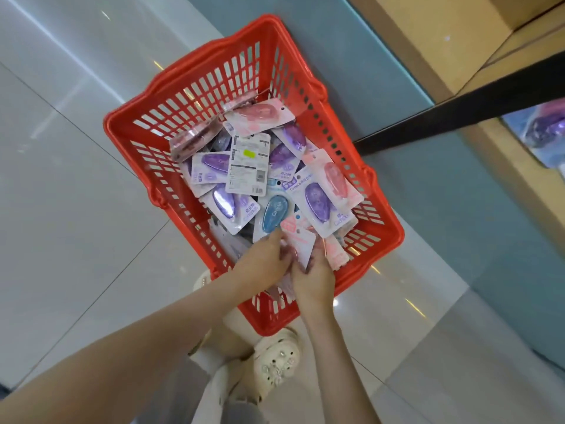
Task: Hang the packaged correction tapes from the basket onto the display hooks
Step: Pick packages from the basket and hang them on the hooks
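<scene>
A red plastic basket stands on the floor below me, filled with several packaged correction tapes in purple, pink and blue. Both my hands reach into its near end. My left hand and my right hand together hold a pink correction tape pack, fingers curled around its lower part. A blue pack lies just beyond my left fingers. A pack lying back side up with a yellow sticker sits in the middle of the pile.
The wooden display unit rises at the right, with a black rail across it and a purple pack at the right edge. My cream shoes stand at the basket's near end on the glossy tiled floor.
</scene>
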The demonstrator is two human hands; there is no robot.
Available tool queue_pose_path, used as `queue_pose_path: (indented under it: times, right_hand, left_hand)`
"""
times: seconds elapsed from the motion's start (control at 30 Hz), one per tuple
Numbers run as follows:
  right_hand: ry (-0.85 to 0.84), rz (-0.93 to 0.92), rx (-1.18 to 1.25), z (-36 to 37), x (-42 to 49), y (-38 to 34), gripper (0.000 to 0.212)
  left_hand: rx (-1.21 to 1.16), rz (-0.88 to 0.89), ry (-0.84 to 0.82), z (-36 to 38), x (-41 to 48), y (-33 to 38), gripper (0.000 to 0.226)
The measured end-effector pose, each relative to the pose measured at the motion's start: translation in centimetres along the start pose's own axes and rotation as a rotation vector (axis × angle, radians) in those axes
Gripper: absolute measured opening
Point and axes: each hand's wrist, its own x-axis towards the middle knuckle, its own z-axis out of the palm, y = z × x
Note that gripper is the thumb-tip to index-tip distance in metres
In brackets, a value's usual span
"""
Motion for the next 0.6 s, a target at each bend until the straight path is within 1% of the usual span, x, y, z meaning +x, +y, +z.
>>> queue_pose_path:
  times: [0.07, 0.13, 0.17, 0.23, 0.27, 0.3, 0.33, 0.37, 0.4, 0.47, 0.53, 0.6]
  right_hand:
    - [-0.047, -0.030, 0.004, -1.2, -0.1, -0.4, 0.035]
    - [-0.066, -0.030, 0.053, -3.0, -0.1, -1.3, 0.015]
    - [-0.090, -0.027, 0.097, -3.9, -0.1, -1.8, 0.010]
    - [-0.162, -0.046, 0.206, -5.6, 0.1, -3.1, 0.012]
    - [-0.197, -0.047, 0.244, -6.3, 0.1, -3.8, 0.012]
    - [-0.211, -0.054, 0.269, -6.6, 0.2, -4.4, 0.011]
    - [-0.194, -0.070, 0.280, -6.7, 0.6, -4.9, 0.009]
    - [-0.144, -0.094, 0.264, -6.7, 1.2, -5.3, 0.010]
    - [-0.078, -0.124, 0.207, -6.6, 2.2, -5.7, 0.016]
    - [-0.001, -0.194, -0.010, -6.3, 5.0, -6.2, 0.037]
    - [-0.022, -0.194, -0.235, -5.6, 7.9, -6.3, 0.052]
    - [-0.036, -0.125, -0.317, -4.7, 10.1, -6.0, 0.054]
  left_hand:
    - [-0.169, -0.013, 0.010, 0.1, -0.3, 0.2, 0.034]
    - [-0.466, -0.030, 0.038, -0.5, -0.9, 0.9, 0.034]
    - [-0.614, -0.054, -0.001, -1.1, -1.4, 1.3, 0.040]
    - [-0.838, -0.077, -0.166, -2.2, -2.4, 2.0, 0.050]
    - [-0.869, -0.064, -0.241, -2.7, -2.8, 2.2, 0.050]
    - [-0.880, -0.042, -0.268, -3.0, -3.1, 2.3, 0.050]
    - [-0.904, -0.039, -0.233, -3.3, -3.3, 2.5, 0.051]
    - [-0.937, -0.066, -0.149, -3.6, -3.2, 2.7, 0.054]
    - [-0.969, -0.095, -0.055, -3.9, -2.8, 3.0, 0.059]
    - [-0.998, -0.153, 0.116, -4.5, -2.0, 3.2, 0.061]
    - [-1.017, -0.164, 0.258, -5.3, -1.2, 3.1, 0.045]
    - [-1.013, -0.166, 0.344, -5.7, -0.5, 2.6, 0.033]
